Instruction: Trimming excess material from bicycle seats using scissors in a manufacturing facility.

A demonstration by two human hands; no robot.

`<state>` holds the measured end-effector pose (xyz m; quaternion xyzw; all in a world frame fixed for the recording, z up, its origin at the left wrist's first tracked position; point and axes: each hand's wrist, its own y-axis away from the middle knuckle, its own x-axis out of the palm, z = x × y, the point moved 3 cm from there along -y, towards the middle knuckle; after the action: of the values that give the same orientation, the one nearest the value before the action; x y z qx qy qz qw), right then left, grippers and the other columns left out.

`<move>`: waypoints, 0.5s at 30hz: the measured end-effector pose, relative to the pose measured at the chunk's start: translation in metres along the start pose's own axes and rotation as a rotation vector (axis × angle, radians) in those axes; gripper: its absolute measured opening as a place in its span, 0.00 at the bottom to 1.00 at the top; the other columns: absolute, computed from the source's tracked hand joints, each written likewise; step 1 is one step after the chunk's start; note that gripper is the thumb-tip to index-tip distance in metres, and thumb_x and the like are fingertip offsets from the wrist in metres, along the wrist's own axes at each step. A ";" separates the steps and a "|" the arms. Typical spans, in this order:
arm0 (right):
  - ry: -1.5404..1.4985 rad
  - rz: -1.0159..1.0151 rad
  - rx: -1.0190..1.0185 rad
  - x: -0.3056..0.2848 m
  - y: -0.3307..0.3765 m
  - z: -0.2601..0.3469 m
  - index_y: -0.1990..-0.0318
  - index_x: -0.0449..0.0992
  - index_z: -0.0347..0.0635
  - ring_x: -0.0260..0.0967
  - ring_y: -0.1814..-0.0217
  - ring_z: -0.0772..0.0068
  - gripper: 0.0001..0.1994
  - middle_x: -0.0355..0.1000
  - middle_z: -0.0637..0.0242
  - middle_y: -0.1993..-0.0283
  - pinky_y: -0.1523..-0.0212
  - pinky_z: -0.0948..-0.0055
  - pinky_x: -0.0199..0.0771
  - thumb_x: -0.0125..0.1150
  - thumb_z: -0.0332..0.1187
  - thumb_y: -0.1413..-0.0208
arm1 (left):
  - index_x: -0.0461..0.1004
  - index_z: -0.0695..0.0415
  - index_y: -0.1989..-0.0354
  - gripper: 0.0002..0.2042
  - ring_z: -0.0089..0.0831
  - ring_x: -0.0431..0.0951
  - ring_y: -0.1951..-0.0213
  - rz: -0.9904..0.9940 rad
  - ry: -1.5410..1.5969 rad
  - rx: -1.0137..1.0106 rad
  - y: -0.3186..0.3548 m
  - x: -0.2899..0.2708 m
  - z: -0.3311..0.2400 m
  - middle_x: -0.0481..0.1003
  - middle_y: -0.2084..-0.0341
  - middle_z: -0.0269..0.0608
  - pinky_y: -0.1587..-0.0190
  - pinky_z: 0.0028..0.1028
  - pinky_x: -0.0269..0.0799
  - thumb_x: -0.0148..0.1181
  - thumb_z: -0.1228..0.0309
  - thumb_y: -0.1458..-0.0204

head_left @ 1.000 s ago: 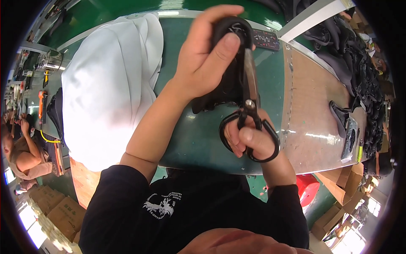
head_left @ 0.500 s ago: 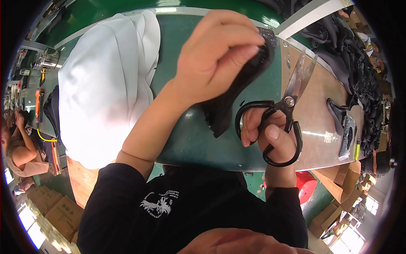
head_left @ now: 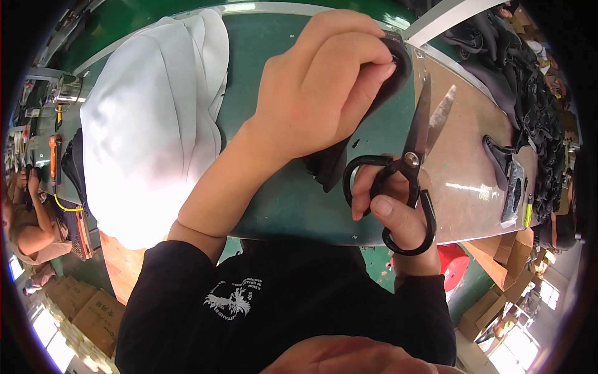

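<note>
My left hand (head_left: 330,84) is closed in a pinch at the far end of a dark, curved, flexible-looking piece (head_left: 395,78). Its near end shows below my wrist, while the hand covers its middle. Black-handled scissors (head_left: 411,161) are in my right hand (head_left: 398,206), thumb through one loop and fingers through the other. The blades are parted and point away from me, just right of the dark piece and apart from it.
A stack of smooth white sheets or covers (head_left: 146,124) stands at the left on the green tabletop (head_left: 280,212). Many black molded pieces (head_left: 529,112) are piled at the right. A metal post (head_left: 455,19) rises at the back. Another person (head_left: 37,218) sits far left.
The scissors and my right hand have shifted left, and the blades stand more upright and a little wider apart. My left hand has moved slightly with the dark piece.
</note>
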<state>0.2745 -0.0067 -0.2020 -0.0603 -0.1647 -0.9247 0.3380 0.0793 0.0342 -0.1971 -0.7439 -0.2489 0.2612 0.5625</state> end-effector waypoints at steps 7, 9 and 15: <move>0.108 -0.005 0.066 0.006 0.004 0.005 0.63 0.79 0.35 0.68 0.64 0.83 0.10 0.73 0.72 0.68 0.61 0.79 0.67 0.72 0.32 0.42 | 0.71 0.65 0.60 0.05 0.44 0.81 0.60 0.054 0.182 -0.435 -0.007 0.000 -0.018 0.76 0.61 0.58 0.58 0.35 0.79 0.60 0.82 0.41; 0.120 -0.026 0.080 0.012 0.002 0.006 0.63 0.79 0.35 0.68 0.65 0.84 0.09 0.73 0.73 0.69 0.62 0.80 0.66 0.72 0.32 0.42 | 0.72 0.65 0.61 0.05 0.44 0.81 0.61 -0.225 0.349 0.084 -0.003 0.042 0.040 0.76 0.63 0.55 0.59 0.35 0.79 0.62 0.81 0.43; 0.126 -0.053 0.115 0.009 -0.001 0.003 0.64 0.78 0.36 0.67 0.68 0.85 0.09 0.73 0.74 0.70 0.66 0.81 0.66 0.71 0.32 0.41 | 0.67 0.59 0.57 0.08 0.43 0.78 0.67 0.065 0.154 -0.176 0.032 0.022 0.009 0.76 0.60 0.45 0.67 0.32 0.76 0.58 0.81 0.41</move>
<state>0.2669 -0.0103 -0.1976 0.0217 -0.1976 -0.9242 0.3260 0.0922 0.0471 -0.2327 -0.8161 -0.2025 0.1986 0.5035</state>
